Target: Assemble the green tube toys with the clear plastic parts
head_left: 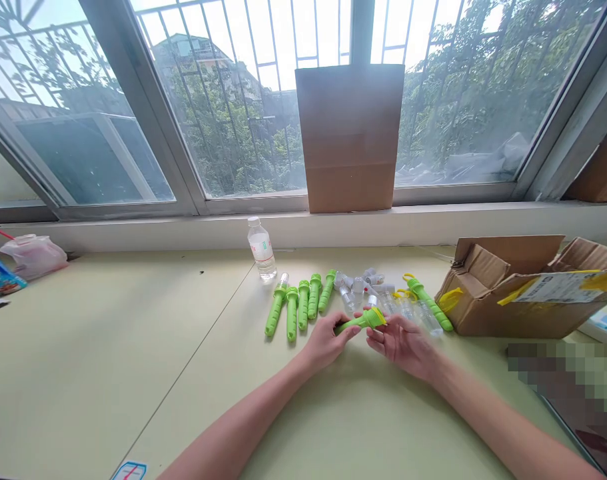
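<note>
My left hand [328, 343] is wrapped round a green tube [367, 320] with a yellow piece at its right end. My right hand [403, 343] is beside that yellow end, its fingers partly curled; whether they grip the piece is hard to tell. Behind my left hand several green tubes [303, 305] lie in a row. Clear plastic tubes [389, 305] and small clear parts [357, 285] are heaped behind my right hand. Another green tube [430, 303] with a yellow loop lies right of the heap.
A water bottle [262, 250] stands behind the row. An open cardboard box [513, 310] is on the right, near a dark, pixelated object [578, 400]. At the far left are a pink bag [33, 257] and a blue packet [0, 273]. A cardboard sheet [352, 140] leans against the window.
</note>
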Motion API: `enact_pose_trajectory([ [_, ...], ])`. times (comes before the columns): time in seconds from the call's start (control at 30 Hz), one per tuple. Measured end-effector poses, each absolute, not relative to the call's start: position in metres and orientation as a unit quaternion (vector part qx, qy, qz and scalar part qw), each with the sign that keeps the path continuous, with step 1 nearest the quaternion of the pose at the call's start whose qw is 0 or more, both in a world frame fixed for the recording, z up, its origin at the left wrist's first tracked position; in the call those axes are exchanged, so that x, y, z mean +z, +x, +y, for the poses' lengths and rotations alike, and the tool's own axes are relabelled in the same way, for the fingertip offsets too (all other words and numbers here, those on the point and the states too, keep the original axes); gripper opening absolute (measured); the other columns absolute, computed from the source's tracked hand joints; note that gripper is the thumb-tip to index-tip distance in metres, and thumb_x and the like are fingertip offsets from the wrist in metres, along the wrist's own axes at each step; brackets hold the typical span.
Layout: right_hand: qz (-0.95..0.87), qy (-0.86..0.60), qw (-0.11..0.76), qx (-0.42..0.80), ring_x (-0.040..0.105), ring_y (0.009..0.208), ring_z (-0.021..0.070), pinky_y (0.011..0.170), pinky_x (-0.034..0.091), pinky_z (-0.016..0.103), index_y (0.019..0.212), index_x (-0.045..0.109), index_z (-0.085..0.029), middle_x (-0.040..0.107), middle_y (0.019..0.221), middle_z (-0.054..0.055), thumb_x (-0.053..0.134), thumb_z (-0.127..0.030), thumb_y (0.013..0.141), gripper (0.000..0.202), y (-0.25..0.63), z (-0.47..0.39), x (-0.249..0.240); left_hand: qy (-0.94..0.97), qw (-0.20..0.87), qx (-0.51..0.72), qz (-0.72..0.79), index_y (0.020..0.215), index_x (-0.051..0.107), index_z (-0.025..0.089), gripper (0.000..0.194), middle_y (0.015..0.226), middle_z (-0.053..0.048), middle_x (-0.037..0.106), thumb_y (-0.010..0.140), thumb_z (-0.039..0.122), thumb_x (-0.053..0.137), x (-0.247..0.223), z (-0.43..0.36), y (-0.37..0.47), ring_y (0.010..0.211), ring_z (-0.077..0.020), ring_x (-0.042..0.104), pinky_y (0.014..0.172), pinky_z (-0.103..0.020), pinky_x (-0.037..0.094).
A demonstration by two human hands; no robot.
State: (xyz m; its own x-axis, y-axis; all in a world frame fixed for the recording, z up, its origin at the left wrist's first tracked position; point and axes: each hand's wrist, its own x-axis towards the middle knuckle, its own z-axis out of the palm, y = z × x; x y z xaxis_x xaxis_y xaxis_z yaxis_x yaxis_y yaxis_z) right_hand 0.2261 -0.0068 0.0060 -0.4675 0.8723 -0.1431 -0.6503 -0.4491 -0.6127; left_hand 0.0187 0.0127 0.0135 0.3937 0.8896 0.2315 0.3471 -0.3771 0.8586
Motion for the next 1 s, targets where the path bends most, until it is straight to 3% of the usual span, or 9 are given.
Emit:
enact_pose_trajectory([
  [0.2,-0.244,-0.227,0.468,0.818,0.072,0.087,0.016,0.091,0.054,0.033,0.125,0.06,-0.021,0.07,0.119,0.006,0.058,-0.017,0.086,0.039,0.2247,-0.0072,0.0061,0.743,0.372,0.363,0.42,0.077,0.058,0.017,0.034,0.068,0.003,0.052,0.087,0.05,0.058,0.0153,0.012,0.0189,0.065,-0.0122,0.045,0.061,-0.026,0.034],
  [0.7,-0.237,-0.233,0.464,0.821,0.071,0.09,0.0175,0.095,0.051,0.037,0.119,0.062,-0.023,0.074,0.103,0.003,0.059,-0.019,0.086,0.034,0.224,-0.0075,0.0013,0.762,0.297,0.37,0.44,0.074,0.047,0.019,0.028,0.071,0.004,0.051,0.083,0.04,0.064,0.0102,0.0131,0.0184,0.068,-0.0127,0.046,0.065,-0.026,0.035],
  [1.0,-0.241,-0.222,0.459,0.825,0.072,0.091,0.0169,0.092,0.052,0.036,0.131,0.055,-0.028,0.072,0.116,0.003,0.056,-0.018,0.085,0.047,0.2215,-0.0095,0.003,0.765,0.26,0.374,0.456,0.075,0.047,0.02,0.026,0.076,0.002,0.056,0.081,0.038,0.064,0.0064,0.0129,0.0189,0.07,-0.0138,0.048,0.063,-0.026,0.036],
])
